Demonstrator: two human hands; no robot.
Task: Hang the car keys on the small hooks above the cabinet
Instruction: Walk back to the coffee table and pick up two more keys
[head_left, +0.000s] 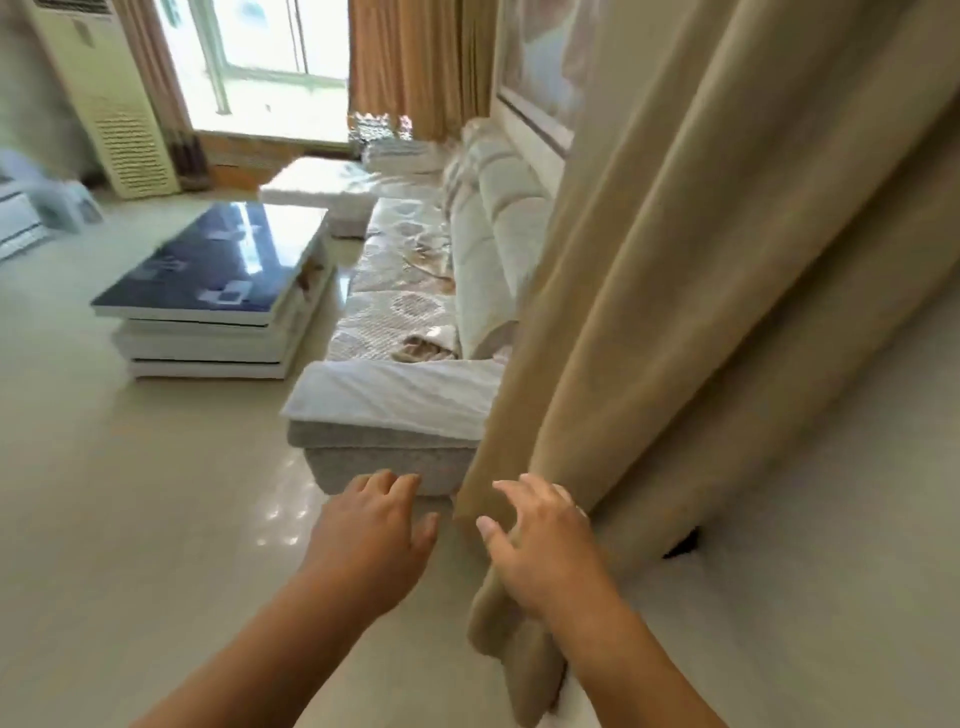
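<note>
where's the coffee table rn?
Head view, left of centre: the coffee table stands on the floor beside the sofa, beyond the left hand.

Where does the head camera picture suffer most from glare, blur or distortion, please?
Head view: the window is blown out white; glare streaks the coffee table top and floor; wide-angle bending tilts the air conditioner and beige curtain; overall slightly soft.

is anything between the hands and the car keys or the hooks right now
That cannot be settled here: no keys, hooks or cabinet show in this view. Both hands are empty and open. The right hand is against the beige curtain, which hides what lies behind it; the left hand hovers free.
</note>
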